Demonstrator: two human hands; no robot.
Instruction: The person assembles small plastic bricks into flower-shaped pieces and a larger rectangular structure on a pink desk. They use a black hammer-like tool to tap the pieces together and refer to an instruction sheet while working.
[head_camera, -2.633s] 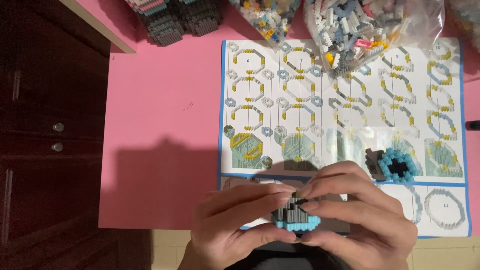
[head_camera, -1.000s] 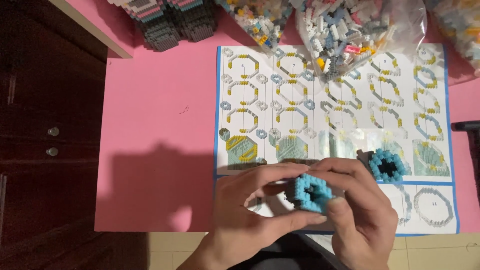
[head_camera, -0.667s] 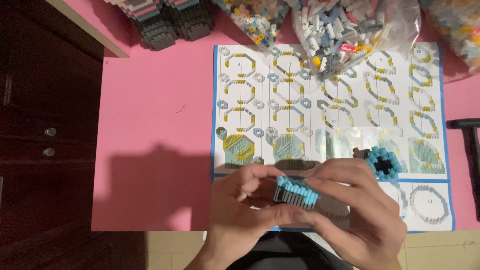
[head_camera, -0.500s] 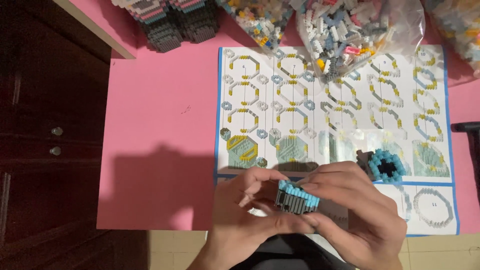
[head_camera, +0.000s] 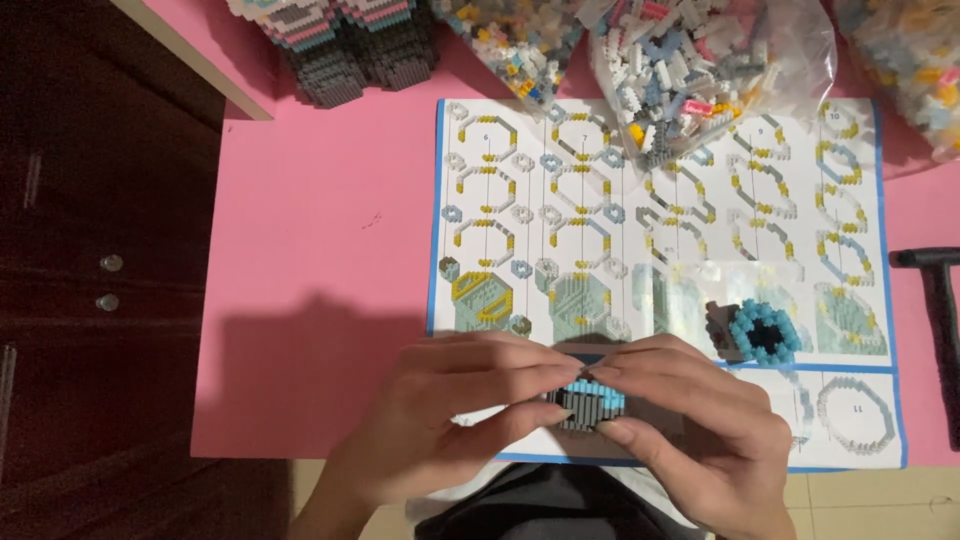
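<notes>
Both hands pinch one small block model (head_camera: 590, 405), grey with a light blue top row, over the near edge of the instruction sheet (head_camera: 560, 200). My left hand (head_camera: 450, 420) grips its left side with fingertips and thumb. My right hand (head_camera: 700, 430) grips its right side. A second small piece, a light blue ring with a dark centre (head_camera: 765, 332), lies on the sheet just beyond my right hand.
The sheet lies on a pink table (head_camera: 320, 260). Clear bags of small loose bricks (head_camera: 700, 60) and a stacked grey, pink and white block build (head_camera: 340, 45) sit at the far edge. A black tool (head_camera: 940, 320) lies at the right. Dark cabinet (head_camera: 90, 280) on the left.
The model has been turned in my hands: its blue ring face showed a second ago, and now its grey side with the blue top row faces up. Both hands stay on it.
</notes>
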